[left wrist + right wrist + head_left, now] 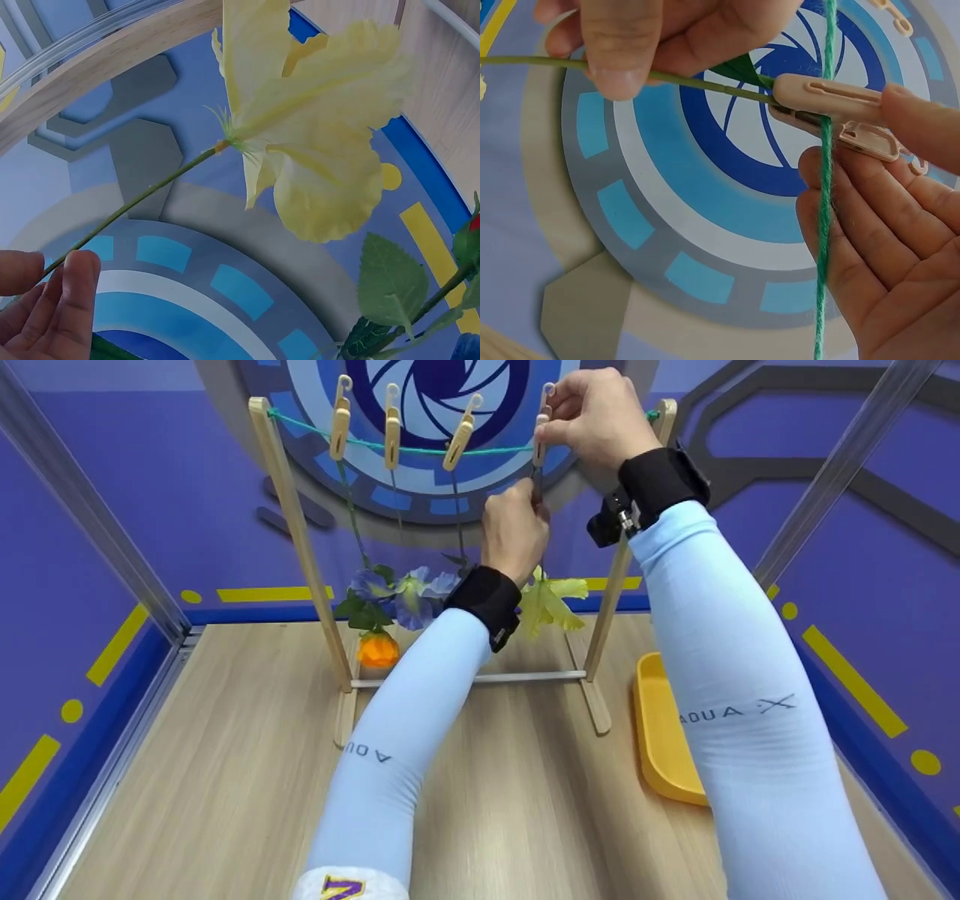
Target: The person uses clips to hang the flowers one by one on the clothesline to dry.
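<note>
My left hand [516, 531] pinches the thin green stem [139, 199] of a yellow artificial flower [315, 135], whose bloom hangs downward. My right hand [604, 424] pinches the rear end of a beige clothespin [829, 97] between thumb and fingers. That clothespin sits across a green string [824, 225], and the stem's upper end reaches into its mouth. Further left on the string, several more clothespins [392, 439] hold flower stems. Blue-purple flowers [412, 596] and an orange flower [378, 650] hang upside down beneath them, partly behind my left forearm.
The string runs between two wooden posts [300, 532] of a stand, joined low down by a pale crossbar [525, 677]. At the right, a yellow tray [652, 750] rests on the wooden table [510, 810], partly covered by my right forearm. Patterned blue panels surround the table.
</note>
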The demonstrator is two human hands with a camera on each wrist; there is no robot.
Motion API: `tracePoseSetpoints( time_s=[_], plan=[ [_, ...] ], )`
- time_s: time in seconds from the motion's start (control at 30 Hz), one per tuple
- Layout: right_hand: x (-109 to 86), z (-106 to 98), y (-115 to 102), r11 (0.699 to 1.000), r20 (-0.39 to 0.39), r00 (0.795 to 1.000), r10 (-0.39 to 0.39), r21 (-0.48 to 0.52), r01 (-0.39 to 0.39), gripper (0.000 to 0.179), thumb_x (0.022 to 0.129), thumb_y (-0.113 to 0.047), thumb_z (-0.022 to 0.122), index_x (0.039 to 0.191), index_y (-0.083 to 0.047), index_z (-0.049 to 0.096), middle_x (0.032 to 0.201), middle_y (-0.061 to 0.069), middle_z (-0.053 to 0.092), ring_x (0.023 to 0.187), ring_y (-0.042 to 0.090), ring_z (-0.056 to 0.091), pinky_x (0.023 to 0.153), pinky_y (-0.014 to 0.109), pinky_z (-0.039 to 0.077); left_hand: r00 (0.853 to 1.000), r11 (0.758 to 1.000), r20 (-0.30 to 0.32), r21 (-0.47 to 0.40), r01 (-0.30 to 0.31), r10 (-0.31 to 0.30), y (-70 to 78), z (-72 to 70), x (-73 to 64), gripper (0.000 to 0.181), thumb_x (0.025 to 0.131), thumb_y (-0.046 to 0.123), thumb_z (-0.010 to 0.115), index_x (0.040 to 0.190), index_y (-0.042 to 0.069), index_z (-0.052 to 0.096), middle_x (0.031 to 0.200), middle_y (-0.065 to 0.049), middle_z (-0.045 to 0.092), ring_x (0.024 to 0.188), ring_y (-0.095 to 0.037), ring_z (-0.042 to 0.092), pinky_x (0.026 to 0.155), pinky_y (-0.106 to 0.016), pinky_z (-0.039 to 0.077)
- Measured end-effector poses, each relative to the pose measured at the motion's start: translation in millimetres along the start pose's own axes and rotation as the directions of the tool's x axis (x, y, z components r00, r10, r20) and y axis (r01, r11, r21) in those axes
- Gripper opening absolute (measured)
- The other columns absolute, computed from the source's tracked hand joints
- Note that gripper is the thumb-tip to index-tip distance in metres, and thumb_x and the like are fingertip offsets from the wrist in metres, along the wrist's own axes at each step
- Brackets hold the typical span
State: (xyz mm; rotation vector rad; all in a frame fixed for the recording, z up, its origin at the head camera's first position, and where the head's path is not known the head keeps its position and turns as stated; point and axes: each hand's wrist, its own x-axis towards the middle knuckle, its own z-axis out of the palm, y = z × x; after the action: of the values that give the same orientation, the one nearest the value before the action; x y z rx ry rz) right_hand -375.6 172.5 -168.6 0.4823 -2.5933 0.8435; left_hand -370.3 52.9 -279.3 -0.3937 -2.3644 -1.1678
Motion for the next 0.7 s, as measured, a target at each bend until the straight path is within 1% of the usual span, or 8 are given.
tracePoseSetpoints(
  time_s=[0.1, 0.17, 0.27, 0.37, 0.43, 0.5, 0.6, 0.7],
  plan=[
    [-1.3, 0, -1, 1.0, 0.009, 1.0, 0.0, 0.002, 0.0, 0.034, 0.101, -0.016, 0.066, 0.131, 0.0, 0.065, 0.123, 0.018, 0.067, 0.111, 0.024, 0.061, 0.103, 0.033, 0.051, 1.0, 1.0, 0.029, 0.013, 0.006, -0.007, -1.6, -3.4, -2.5, 0.016, 0.105, 0.01, 0.057, 0.101, 0.0, 0.069, 0.093, -0.014, 0.073, 0.081, -0.023, 0.069, 0.075, -0.031, 0.052],
    [-1.9, 0, -1, 1.0, 0.011, 1.0, -0.009, 0.0, 0.009, 0.037, 0.102, -0.016, 0.066, 0.135, 0.0, 0.063, 0.125, 0.019, 0.067, 0.115, 0.028, 0.062, 0.104, 0.034, 0.051, 0.999, 1.0, 0.043, 0.029, 0.004, -0.005, -3.2, -7.1, -5.2, 0.017, 0.105, 0.01, 0.056, 0.099, 0.001, 0.069, 0.087, -0.012, 0.069, 0.075, -0.021, 0.066, 0.071, -0.03, 0.048],
    [-2.9, 0, -1, 1.0, 0.012, 1.0, -0.027, 0.0, 0.027, 0.041, 0.102, -0.016, 0.065, 0.14, -0.001, 0.059, 0.128, 0.021, 0.068, 0.118, 0.032, 0.063, 0.105, 0.035, 0.05, 0.999, 0.997, 0.051, 0.073, -0.01, 0.006, -6.7, -15.3, -10.8, 0.021, 0.105, 0.011, 0.053, 0.088, 0.005, 0.064, 0.073, -0.007, 0.057, 0.064, -0.018, 0.056, 0.064, -0.028, 0.037],
    [-4.5, 0, 0, 0.999, 0.009, 0.999, -0.048, 0.002, 0.048, 0.044, 0.102, -0.017, 0.065, 0.143, -0.001, 0.057, 0.131, 0.021, 0.067, 0.121, 0.032, 0.063, 0.106, 0.035, 0.049, 0.998, 0.995, 0.063, 0.1, -0.026, 0.02, -10.6, -27.3, -17.3, 0.025, 0.106, 0.015, 0.052, 0.082, 0.008, 0.058, 0.067, -0.004, 0.047, 0.059, -0.016, 0.046, 0.06, -0.027, 0.03],
    [-7.2, 0, 1, 0.998, 0.007, 0.998, -0.062, -0.008, 0.062, 0.047, 0.103, -0.02, 0.064, 0.145, -0.001, 0.055, 0.134, 0.02, 0.065, 0.124, 0.032, 0.062, 0.109, 0.036, 0.048, 0.996, 0.993, 0.08, 0.114, -0.035, 0.026, -13.3, -37.0, -22.2, 0.026, 0.106, 0.018, 0.054, 0.084, 0.008, 0.06, 0.069, -0.003, 0.049, 0.059, -0.015, 0.046, 0.058, -0.027, 0.03],
    [-10.9, 0, 2, 0.997, 0.005, 0.997, -0.071, -0.023, 0.071, 0.049, 0.104, -0.023, 0.064, 0.146, -0.002, 0.053, 0.139, 0.019, 0.063, 0.128, 0.031, 0.061, 0.111, 0.036, 0.046, 0.994, 0.989, 0.1, 0.141, -0.046, 0.032, -16.1, -47.9, -27.4, 0.024, 0.107, 0.022, 0.055, 0.09, 0.007, 0.064, 0.075, -0.003, 0.054, 0.064, -0.015, 0.049, 0.06, -0.027, 0.033],
    [-18.2, -1, 4, 0.994, 0.001, 0.996, -0.089, -0.064, 0.089, 0.05, 0.105, -0.029, 0.062, 0.147, -0.002, 0.053, 0.144, 0.018, 0.059, 0.132, 0.03, 0.057, 0.113, 0.038, 0.043, 0.989, 0.978, 0.139, 0.199, -0.069, 0.041, -21.4, -64.7, -34.8, 0.024, 0.107, 0.026, 0.058, 0.1, 0.004, 0.066, 0.086, -0.006, 0.057, 0.074, -0.018, 0.05, 0.065, -0.028, 0.036],
    [-27.3, -1, 8, 0.987, -0.005, 0.991, -0.133, -0.089, 0.132, 0.047, 0.105, -0.027, 0.062, 0.144, -0.001, 0.055, 0.143, 0.019, 0.058, 0.133, 0.033, 0.056, 0.113, 0.041, 0.044, 0.983, 0.965, 0.176, 0.242, -0.097, 0.055, -28.7, -81.7, -40.9, 0.028, 0.107, 0.028, 0.058, 0.111, 0.001, 0.067, 0.095, -0.01, 0.058, 0.083, -0.023, 0.05, 0.071, -0.032, 0.04]
  ],
)
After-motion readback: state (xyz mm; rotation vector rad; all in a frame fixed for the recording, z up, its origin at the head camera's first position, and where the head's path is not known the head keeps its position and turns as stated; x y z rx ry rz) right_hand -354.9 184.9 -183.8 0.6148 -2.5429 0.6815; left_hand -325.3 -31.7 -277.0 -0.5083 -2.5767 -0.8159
